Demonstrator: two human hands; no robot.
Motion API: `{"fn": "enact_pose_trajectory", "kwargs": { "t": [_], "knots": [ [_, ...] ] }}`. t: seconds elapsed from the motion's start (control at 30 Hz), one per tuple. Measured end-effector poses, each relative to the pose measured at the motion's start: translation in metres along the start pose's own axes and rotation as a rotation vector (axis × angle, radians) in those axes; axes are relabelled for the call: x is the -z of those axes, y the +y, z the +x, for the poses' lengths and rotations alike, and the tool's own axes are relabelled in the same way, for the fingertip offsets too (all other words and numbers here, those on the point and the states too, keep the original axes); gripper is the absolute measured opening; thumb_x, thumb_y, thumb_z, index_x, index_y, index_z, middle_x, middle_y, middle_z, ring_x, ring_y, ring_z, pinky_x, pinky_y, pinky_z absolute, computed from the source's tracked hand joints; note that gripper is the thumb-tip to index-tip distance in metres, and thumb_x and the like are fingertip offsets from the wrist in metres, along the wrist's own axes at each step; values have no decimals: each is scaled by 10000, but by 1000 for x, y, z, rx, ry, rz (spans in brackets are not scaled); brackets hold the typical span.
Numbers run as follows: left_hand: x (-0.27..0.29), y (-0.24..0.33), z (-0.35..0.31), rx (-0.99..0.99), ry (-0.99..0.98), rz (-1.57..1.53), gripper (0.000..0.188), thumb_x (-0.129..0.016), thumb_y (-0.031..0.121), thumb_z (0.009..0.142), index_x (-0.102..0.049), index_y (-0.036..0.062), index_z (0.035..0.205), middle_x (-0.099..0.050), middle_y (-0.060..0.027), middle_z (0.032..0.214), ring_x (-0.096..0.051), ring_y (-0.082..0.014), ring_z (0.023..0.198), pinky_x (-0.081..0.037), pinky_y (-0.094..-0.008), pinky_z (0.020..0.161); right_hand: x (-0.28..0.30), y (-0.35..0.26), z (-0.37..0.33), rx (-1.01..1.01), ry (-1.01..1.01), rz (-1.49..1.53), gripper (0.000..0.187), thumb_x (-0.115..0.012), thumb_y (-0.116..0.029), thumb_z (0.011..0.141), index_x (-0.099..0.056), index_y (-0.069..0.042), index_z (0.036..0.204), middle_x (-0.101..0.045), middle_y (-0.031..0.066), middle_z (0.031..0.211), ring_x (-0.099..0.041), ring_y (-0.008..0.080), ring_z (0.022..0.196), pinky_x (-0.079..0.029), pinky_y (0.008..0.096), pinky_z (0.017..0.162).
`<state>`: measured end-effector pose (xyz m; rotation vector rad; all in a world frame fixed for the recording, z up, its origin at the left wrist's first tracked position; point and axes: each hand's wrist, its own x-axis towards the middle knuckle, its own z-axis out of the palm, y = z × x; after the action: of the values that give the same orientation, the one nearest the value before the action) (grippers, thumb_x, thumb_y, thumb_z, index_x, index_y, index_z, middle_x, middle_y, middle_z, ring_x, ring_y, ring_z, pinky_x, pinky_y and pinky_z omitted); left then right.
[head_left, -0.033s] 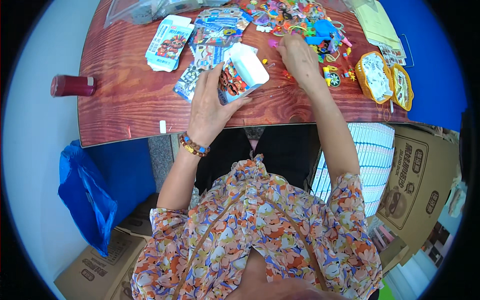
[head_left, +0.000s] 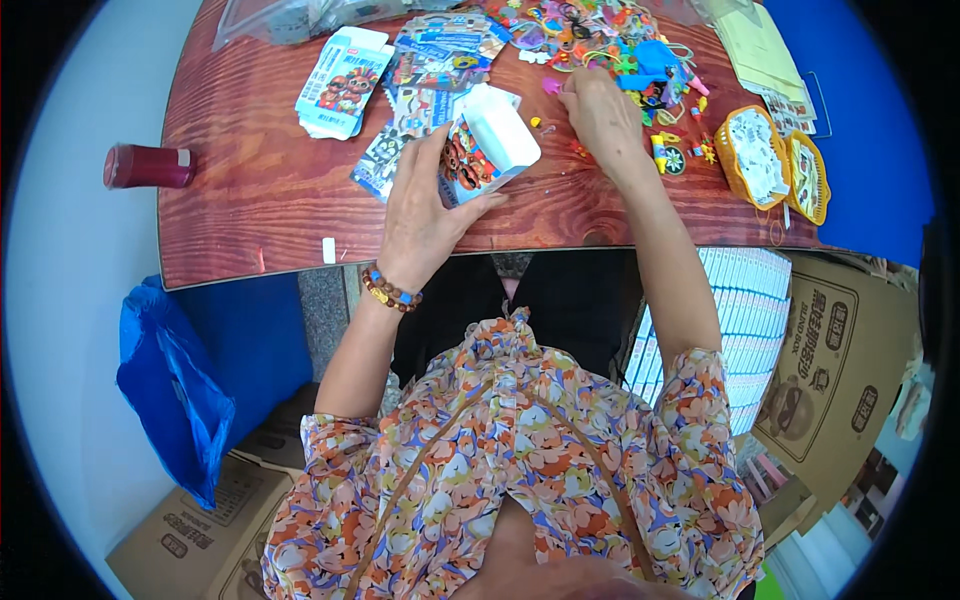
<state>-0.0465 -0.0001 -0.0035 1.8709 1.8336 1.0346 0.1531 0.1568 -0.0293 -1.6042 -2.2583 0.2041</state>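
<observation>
My left hand is closed round a small white and blue cardboard box with printed cartoon figures, its white end flaps standing up toward the right. A beaded bracelet circles my left wrist. My right hand reaches to the near edge of a pile of small colourful plastic toys, its fingers curled together. Whatever is between those fingertips is hidden; a pink toy piece lies just left of them. Under and behind the held box are spread printed cards.
Flattened printed boxes lie left of the cards. Two yellow baskets with paper slips stand at the right edge, near yellow sheets. A dark red cylinder lies at the left. Below the table are a blue bag and cardboard cartons.
</observation>
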Motion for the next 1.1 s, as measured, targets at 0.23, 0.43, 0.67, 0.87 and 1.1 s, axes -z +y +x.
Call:
{"fn": "enact_pose_trajectory", "kwargs": {
  "t": [0.23, 0.43, 0.67, 0.87, 1.1],
  "knots": [
    [0, -3, 2, -125, 88, 82, 882, -890, 248, 674, -442, -1, 1392, -524, -205, 1213, -560, -367, 1107, -490, -440, 932, 6, -9, -9, -5, -68, -25, 164, -652, -192, 880, -622, -41, 935, -656, 152, 1011, -641, 372, 907, -513, 466, 754],
    [1, -7, -1, -108, 63, 104, 877, -886, 234, 676, -442, -3, 1394, -526, -204, 1217, -557, -374, 1115, -486, -448, 933, 60, -17, -14, -121, -291, 724, 109, -662, -133, 916, -666, -29, 884, -616, 6, 711, -560, 88, 563, -427, 244, 495],
    [-6, 7, 6, -75, 44, 65, 844, -881, 242, 684, -461, 2, 1376, -545, -186, 1190, -560, -367, 1098, -494, -453, 907, 90, -48, -33, 366, -145, 425, 96, -667, -114, 889, -707, -26, 896, -610, 46, 661, -550, 131, 553, -450, 276, 555],
    [-12, 9, 5, -66, 27, 104, 836, -887, 245, 673, -474, 0, 1357, -554, -174, 1152, -578, -349, 1040, -506, -442, 873, 78, -80, -30, 404, -212, -16, 147, -622, -135, 899, -712, -23, 931, -685, 156, 776, -675, 316, 728, -514, 393, 643],
    [-9, 1, 8, -7, 126, -10, 823, -890, 267, 677, -480, -9, 1336, -554, -181, 1113, -592, -351, 1011, -515, -440, 841, 87, -63, -59, 328, 87, 415, 199, -680, -75, 882, -715, -29, 1072, -719, 134, 1012, -715, 243, 895, -553, 324, 741]
  ]
}}
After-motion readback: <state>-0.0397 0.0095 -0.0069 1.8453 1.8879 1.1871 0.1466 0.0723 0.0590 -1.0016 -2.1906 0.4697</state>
